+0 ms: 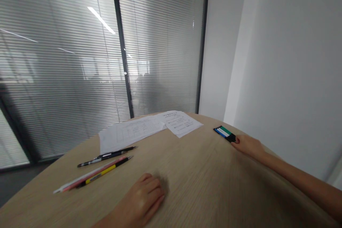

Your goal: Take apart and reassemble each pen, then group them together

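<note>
At the right side of the table, my right hand (248,145) pinches the near end of a flat black case with green, white and blue strips (224,133). The case lies on or just above the wood; I cannot tell which. My left hand (144,197) rests on the tabletop near the front, its fingers curled in and pressed together, with nothing visible in them. Left of it lie a yellow and black pen (103,174) and a pink and white pen (88,177), side by side. Beyond these are dark pens (107,156), lying close together.
Printed sheets of paper (130,130) lie overlapping at the far edge of the round wooden table (192,174). Behind it stands a glass partition with blinds (162,50). A white wall (288,60) rises close by on the right.
</note>
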Demonstrator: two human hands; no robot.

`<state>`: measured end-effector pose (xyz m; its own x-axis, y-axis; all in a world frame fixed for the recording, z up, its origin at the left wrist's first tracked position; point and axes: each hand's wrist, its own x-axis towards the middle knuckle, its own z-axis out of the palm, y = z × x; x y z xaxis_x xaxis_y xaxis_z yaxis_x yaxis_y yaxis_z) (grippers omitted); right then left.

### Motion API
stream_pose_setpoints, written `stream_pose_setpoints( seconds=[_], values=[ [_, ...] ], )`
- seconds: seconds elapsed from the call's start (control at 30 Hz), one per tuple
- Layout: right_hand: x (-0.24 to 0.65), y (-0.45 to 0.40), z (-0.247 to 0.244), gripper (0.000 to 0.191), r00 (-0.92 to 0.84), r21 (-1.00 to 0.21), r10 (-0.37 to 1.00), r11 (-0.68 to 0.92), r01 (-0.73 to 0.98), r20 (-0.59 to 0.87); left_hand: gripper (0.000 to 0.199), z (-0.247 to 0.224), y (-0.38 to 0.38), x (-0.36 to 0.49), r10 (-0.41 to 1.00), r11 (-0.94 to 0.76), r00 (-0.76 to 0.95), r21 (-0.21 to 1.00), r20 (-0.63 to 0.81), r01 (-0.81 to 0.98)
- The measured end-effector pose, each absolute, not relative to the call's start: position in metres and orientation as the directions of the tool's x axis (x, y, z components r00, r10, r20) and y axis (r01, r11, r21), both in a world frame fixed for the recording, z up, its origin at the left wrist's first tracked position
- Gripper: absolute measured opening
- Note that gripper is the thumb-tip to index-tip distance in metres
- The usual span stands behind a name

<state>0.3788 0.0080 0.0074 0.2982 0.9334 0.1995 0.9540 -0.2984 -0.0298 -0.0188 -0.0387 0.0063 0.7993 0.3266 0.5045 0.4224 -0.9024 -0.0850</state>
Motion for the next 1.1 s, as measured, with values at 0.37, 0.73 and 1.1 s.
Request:
stream_pose_setpoints(
  seconds=[0.37, 0.73, 1.1],
  values=[
    [0.279, -0.005, 0.009, 0.031, -0.308, -0.084, 0.82, 0.393, 0.916, 0.482, 0.026, 0.005, -0.038, -0.02, 0.361, -0.887, 0.795, -0.083, 0.487, 0.454],
    [0.211, -0.044, -0.006, 0.059, -0.617, -0.309, 0.777, 0.621, 0.72, 0.124, 0.017, 0.001, -0.037, -0.021, 0.546, -0.802, 0.724, 0.012, 0.421, 0.598],
    [0.214, -0.042, -0.012, 0.055, -0.618, -0.322, 0.77, 0.632, 0.705, 0.16, 0.028, 0.015, -0.027, -0.034, 0.754, -0.553, 0.6, -0.236, 0.266, 0.799]
  ],
)
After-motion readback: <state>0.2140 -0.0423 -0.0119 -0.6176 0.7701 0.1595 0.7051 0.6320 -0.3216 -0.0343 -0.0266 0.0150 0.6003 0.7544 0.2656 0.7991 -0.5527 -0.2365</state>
